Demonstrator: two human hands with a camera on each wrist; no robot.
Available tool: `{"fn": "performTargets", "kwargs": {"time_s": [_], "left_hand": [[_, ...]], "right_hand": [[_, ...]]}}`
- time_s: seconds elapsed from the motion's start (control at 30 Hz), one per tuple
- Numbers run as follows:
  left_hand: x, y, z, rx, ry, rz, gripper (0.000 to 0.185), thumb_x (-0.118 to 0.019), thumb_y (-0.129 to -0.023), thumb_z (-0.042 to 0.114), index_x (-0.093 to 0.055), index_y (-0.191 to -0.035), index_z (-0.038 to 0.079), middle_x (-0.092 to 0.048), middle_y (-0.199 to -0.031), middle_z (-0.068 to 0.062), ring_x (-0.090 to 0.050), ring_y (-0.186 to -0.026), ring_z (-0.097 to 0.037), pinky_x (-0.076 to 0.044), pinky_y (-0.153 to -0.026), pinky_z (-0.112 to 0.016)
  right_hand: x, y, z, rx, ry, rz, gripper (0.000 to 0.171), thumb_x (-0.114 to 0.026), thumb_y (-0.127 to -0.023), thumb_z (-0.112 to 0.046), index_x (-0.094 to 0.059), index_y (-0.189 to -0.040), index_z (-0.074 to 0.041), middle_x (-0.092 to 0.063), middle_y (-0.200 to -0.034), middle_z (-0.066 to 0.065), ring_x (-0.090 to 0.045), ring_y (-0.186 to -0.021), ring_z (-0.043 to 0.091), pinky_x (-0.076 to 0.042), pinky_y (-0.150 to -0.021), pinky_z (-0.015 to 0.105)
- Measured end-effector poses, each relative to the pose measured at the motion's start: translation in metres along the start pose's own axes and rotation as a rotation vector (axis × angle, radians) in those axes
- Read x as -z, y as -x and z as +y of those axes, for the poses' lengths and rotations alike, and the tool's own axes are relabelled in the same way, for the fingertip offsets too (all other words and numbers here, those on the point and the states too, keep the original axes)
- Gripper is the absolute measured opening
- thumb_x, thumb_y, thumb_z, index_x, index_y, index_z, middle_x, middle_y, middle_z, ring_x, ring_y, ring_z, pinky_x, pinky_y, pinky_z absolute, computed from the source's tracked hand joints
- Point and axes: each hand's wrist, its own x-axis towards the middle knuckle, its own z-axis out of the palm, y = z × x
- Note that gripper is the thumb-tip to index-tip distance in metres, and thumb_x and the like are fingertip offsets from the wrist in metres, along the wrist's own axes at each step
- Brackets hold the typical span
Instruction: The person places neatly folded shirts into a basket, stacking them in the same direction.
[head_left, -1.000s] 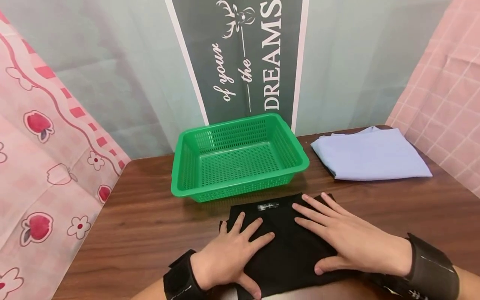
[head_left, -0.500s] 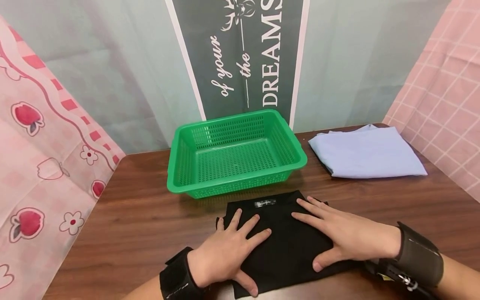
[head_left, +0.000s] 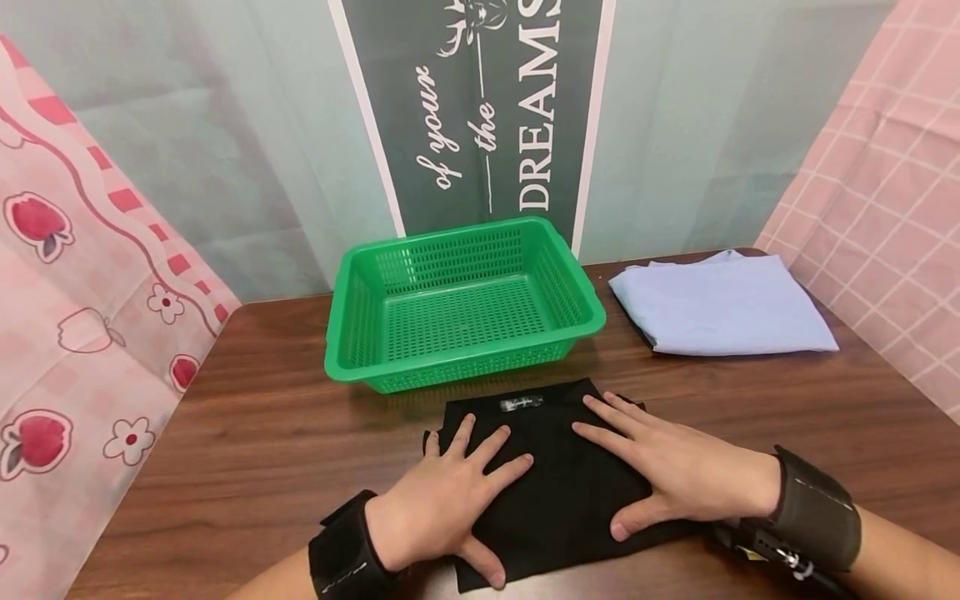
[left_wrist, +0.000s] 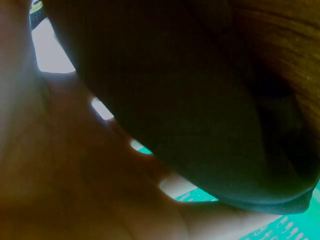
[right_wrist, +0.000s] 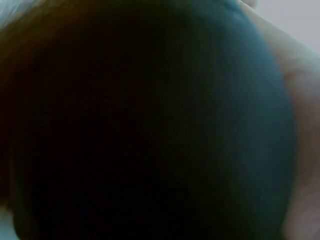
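Note:
A folded black garment [head_left: 555, 492] with a small pale printed label [head_left: 521, 403] near its far edge lies on the wooden table. On its left side rests my left hand [head_left: 442, 500], fingers spread and straight. My right hand [head_left: 675, 467] lies over the right side in the same way, its thumb apart from the fingers. Dark cloth [left_wrist: 190, 110] fills much of the left wrist view beside the palm. In the right wrist view a dark, blurred surface [right_wrist: 150, 125] hides nearly everything but a strip of the hand.
Behind the garment stands a green plastic basket [head_left: 465, 362] with perforated sides and nothing inside. A folded light blue cloth [head_left: 727, 308] lies at the back right of the brown table [head_left: 247, 433]. Curtains hang along the back and both sides.
The head view has shifted slightly, so everything sits a little further left and up. Both hands stay on the black garment; the right hand's fingers lie slightly closer to each other.

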Motion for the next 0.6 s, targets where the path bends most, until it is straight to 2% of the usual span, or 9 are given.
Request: {"fn": "performTargets", "kwargs": {"time_s": [0.3, 0.47, 0.6], "left_hand": [[0.004, 0.0011, 0.0045, 0.027, -0.012, -0.016, 0.119, -0.076, -0.068, 0.084, -0.027, -0.167, 0.04, -0.023, -0.177, -0.006, -0.028, -0.158, -0.049, -0.046, -0.104, -0.074], [0.007, 0.0026, 0.004, 0.042, -0.006, -0.025, 0.117, -0.08, -0.068, 0.08, -0.029, -0.166, 0.04, -0.024, -0.176, -0.005, -0.029, -0.158, -0.048, -0.046, -0.104, -0.074], [0.0075, 0.0063, 0.0031, 0.044, -0.009, -0.008, 0.117, -0.082, -0.067, 0.079, -0.032, -0.165, 0.04, -0.028, -0.175, -0.005, -0.033, -0.157, -0.047, -0.048, -0.103, -0.072]], "right_hand": [[0.0012, 0.0001, -0.0008, -0.01, -0.012, -0.014, 0.103, -0.055, -0.084, -0.085, -0.036, -0.165, -0.024, -0.024, -0.175, 0.015, -0.031, -0.156, 0.051, -0.05, -0.101, 0.067], [-0.0007, 0.0, -0.003, 0.007, 0.032, 0.009, 0.103, -0.053, -0.085, -0.085, -0.036, -0.165, -0.023, -0.026, -0.174, 0.017, -0.034, -0.155, 0.051, -0.051, -0.101, 0.065], [-0.0033, -0.0003, -0.0051, 0.024, 0.055, 0.022, 0.102, -0.052, -0.086, -0.084, -0.035, -0.165, -0.022, -0.027, -0.173, 0.018, -0.034, -0.154, 0.051, -0.052, -0.101, 0.065]]}}
